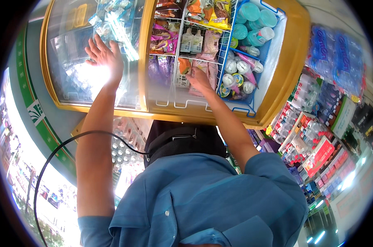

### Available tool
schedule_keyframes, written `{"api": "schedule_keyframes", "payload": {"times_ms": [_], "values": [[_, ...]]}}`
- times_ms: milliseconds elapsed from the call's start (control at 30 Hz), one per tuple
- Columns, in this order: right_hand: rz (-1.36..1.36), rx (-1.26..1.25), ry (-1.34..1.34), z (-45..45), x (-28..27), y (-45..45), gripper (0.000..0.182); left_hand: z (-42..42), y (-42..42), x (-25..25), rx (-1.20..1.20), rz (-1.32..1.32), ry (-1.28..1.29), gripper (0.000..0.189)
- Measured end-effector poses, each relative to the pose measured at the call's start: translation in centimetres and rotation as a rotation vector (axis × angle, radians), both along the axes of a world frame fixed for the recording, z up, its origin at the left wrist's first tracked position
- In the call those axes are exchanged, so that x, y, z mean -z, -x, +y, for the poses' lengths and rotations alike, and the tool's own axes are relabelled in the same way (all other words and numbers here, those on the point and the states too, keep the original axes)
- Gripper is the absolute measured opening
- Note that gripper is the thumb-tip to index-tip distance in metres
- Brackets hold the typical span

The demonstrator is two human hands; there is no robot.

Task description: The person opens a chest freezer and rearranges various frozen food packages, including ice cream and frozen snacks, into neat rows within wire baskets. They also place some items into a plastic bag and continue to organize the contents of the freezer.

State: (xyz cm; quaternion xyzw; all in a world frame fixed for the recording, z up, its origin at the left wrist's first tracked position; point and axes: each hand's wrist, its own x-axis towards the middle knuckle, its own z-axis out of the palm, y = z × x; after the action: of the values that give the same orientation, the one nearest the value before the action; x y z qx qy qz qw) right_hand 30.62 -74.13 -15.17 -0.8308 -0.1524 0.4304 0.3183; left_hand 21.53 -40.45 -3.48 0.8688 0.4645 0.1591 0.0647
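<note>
My left hand (104, 60) rests with spread fingers on or just over the sliding glass lid (72, 52) of a chest freezer; glare hides part of it. Inside the uncovered section, my right hand (200, 79) has its fingertips at an orange ice cream packet (184, 65); whether they grip it I cannot tell. Pink ice cream packets (211, 41) lie around that hand, and two pale pouches (191, 43) are in the wire compartment beyond. Purple packets (163, 66) lie to its left.
A blue basket (257, 66) holds teal-lidded tubs (249, 11) and wrapped cones (243, 67). The freezer's yellow frame (285, 61) stands around the compartments. Packs of bottled drinks (328, 52) are stacked at right. A black cable (38, 182) loops near my left arm.
</note>
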Motion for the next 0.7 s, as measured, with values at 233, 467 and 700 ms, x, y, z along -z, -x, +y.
{"api": "schedule_keyframes", "payload": {"times_ms": [233, 467, 700], "values": [[0.031, 0.057, 0.035, 1.2, 0.4, 0.5, 0.049, -0.1, -0.2, 0.2, -0.004, -0.001, -0.006, 0.072], [0.014, 0.051, 0.019, 0.1, 1.5, 1.8, 0.046, -0.1, 0.0, 0.1, 0.014, 0.011, -0.012, 0.072], [-0.071, 0.029, -0.056, -1.5, -2.7, 3.4, 0.046, 0.1, 0.0, 0.3, 0.006, 0.021, -0.022, 0.073]]}}
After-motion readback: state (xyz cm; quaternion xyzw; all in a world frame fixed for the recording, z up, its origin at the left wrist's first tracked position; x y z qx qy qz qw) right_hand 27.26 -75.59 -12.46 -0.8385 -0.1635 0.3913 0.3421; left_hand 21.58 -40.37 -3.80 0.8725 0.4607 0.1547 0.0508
